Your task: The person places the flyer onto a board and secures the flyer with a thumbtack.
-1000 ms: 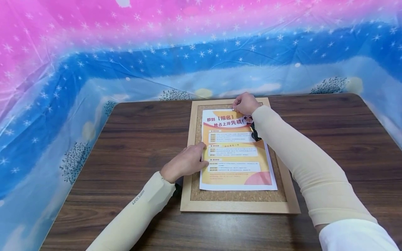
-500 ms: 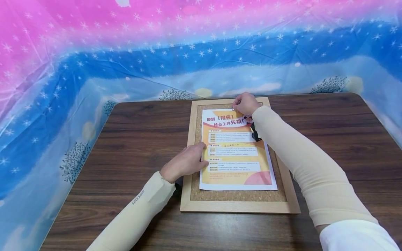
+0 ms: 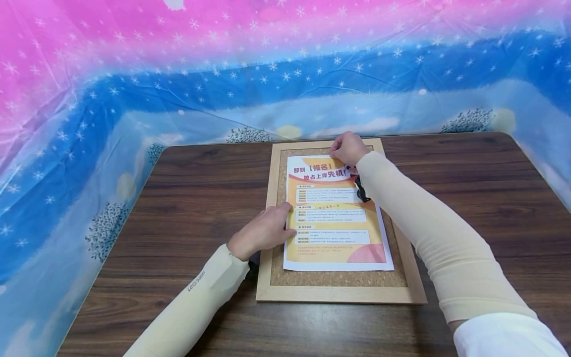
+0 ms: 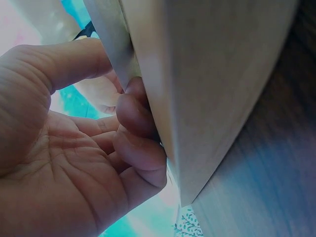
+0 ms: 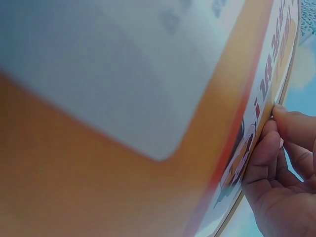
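A printed orange, yellow and white poster (image 3: 330,252) lies on a cork board (image 3: 339,279) with a pale wooden frame (image 3: 341,295). My left hand (image 3: 263,230) rests at the poster's left edge, its thumb and index finger spread and touching the paper. In the left wrist view its other fingers bend loosely beside the frame's side (image 4: 207,98). At the poster's top edge, my right hand (image 3: 351,148) pinches a tiny thumbtack (image 5: 271,117) between thumb and fingers, right against the paper. Most of that tack is hidden by the fingertips.
Under the board is a dark wood-grain table (image 3: 200,183), its far edge just beyond the frame. A pink and blue snowflake-patterned cloth (image 3: 250,74) hangs behind and to the left. A black wrist strap (image 3: 362,189) on the right arm overlaps the poster.
Both hands, the poster and the board hold their places. The small shiny tack seen at the right fingertips earlier is now covered by them in the head view.
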Motion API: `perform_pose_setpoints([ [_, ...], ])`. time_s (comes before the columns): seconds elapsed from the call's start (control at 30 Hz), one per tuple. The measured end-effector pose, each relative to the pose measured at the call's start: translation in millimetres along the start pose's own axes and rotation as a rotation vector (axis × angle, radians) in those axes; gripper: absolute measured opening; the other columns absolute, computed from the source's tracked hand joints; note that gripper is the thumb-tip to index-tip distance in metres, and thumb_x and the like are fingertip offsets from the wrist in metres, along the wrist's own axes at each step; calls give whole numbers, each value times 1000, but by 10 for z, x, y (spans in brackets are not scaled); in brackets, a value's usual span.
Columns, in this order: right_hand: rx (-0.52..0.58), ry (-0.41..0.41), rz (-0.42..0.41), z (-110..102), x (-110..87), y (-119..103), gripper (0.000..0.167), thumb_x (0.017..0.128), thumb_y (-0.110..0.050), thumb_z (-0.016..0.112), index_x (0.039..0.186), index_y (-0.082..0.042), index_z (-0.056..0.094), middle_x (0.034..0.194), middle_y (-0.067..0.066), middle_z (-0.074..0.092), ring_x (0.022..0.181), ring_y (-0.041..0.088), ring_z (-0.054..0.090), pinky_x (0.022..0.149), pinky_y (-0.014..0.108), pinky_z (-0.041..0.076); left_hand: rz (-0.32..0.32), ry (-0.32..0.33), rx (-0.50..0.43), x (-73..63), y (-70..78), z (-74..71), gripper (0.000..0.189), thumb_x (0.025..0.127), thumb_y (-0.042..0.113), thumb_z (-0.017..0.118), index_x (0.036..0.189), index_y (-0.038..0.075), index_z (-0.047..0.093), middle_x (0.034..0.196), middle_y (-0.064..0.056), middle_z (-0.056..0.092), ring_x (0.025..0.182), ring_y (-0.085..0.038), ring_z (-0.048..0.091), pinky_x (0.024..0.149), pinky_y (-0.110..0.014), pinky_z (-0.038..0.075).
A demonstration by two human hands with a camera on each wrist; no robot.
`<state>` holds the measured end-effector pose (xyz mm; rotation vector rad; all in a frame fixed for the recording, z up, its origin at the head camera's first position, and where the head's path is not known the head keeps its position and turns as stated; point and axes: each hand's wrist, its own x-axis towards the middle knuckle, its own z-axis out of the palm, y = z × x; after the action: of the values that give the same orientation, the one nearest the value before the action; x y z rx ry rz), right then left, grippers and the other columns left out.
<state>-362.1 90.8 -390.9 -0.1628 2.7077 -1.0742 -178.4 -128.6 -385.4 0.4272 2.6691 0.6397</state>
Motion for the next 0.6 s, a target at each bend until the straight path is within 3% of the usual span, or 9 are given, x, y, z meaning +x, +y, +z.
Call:
perform_pose_setpoints([
  [0.23,6,-4,-1,-17,-59,38,16,96,-20,58,98,-6,66,98,11,60,87,25,56,74,39,45,-8,-11,-35,4,5,10,54,89,16,66,133,-3,41,91,-7,61,54,-13,54,42,-25,37],
  [0.37,14,-21,-65,-66,-103,57,21,98,-23,53,106,-6,63,101,12,58,87,26,53,67,38,43,-17,-1,-52,2,-12,-13,53,90,20,64,133,-1,41,90,-4,59,55,-12,53,41,-25,35],
  [0.5,4,-1,-190,-145,-176,21,24,100,-24,48,109,-5,61,99,12,57,83,26,51,66,38,41,49,115,65,-8,-53,-83,50,94,24,59,135,1,42,104,-9,58,79,-18,57,60,-32,45],
  [0.6,-26,25,-288,-223,-283,-44,24,100,-22,48,109,-3,60,99,14,58,83,25,51,72,39,43,119,246,212,-1,-87,-147,54,95,27,56,140,1,38,120,-14,53,101,-25,51,78,-39,43],
])
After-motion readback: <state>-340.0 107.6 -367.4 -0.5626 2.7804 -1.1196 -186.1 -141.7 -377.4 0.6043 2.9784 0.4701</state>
